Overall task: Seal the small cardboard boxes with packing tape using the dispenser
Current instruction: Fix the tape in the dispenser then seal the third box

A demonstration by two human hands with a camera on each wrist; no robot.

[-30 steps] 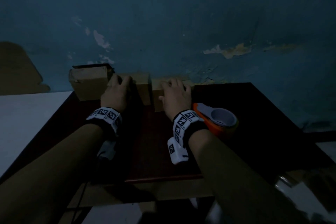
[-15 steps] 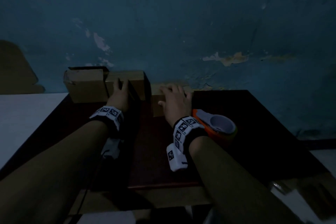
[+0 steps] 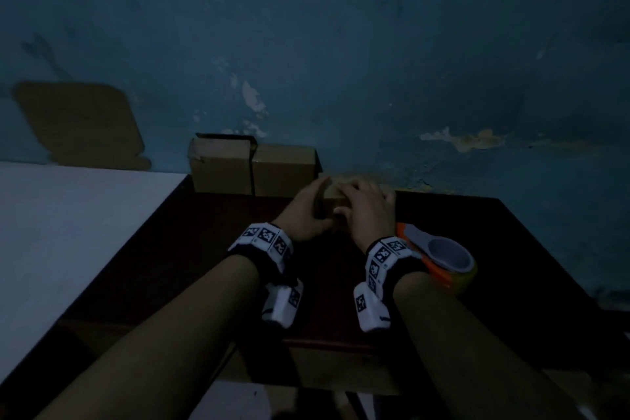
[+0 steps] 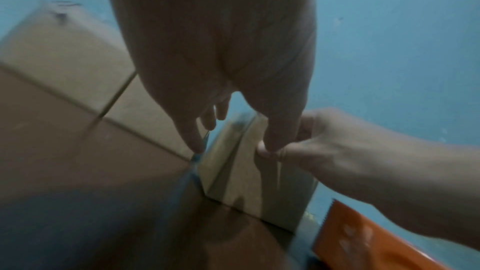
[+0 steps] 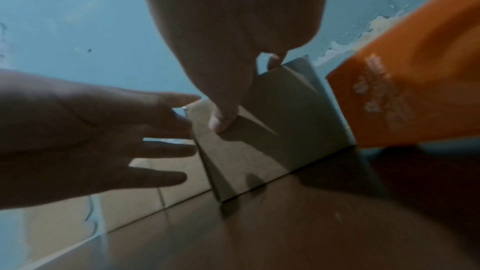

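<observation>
1. Head view shows both forearms reaching forward over the dark brown wooden counter [image 3: 204, 249] and meeting on a small brown cardboard box [image 3: 332, 201] at its far edge, right against the peeling blue wall [image 3: 375, 61].
2. Left hand [image 3: 306, 215] comes at the box from the left side: in the right wrist view its fingers [image 5: 166, 149] are spread and nearly straight, tips at the box's left face, nothing clenched.
3. Right hand [image 3: 366, 211] lies over the top of the box, and here it grasps: the thumb [image 5: 223, 118] presses the near face while a fingertip hooks over the far top edge.
4. Left wrist view puts the left thumb tip right against the right hand's thumb on the box front [image 4: 259, 182]; the box stands on the counter and looks slightly tilted, though blur makes that hard to tell.
5. Two more plain cardboard boxes [image 3: 252, 169] stand side by side, touching, against the wall just to the left of the held one.
6. An orange tape dispenser [image 3: 439, 261] with its roll lies on the counter beside the right wrist, near the box and untouched by either hand.
7. White marker-patterned wrist bands [image 3: 264, 240] sit on both wrists.
</observation>
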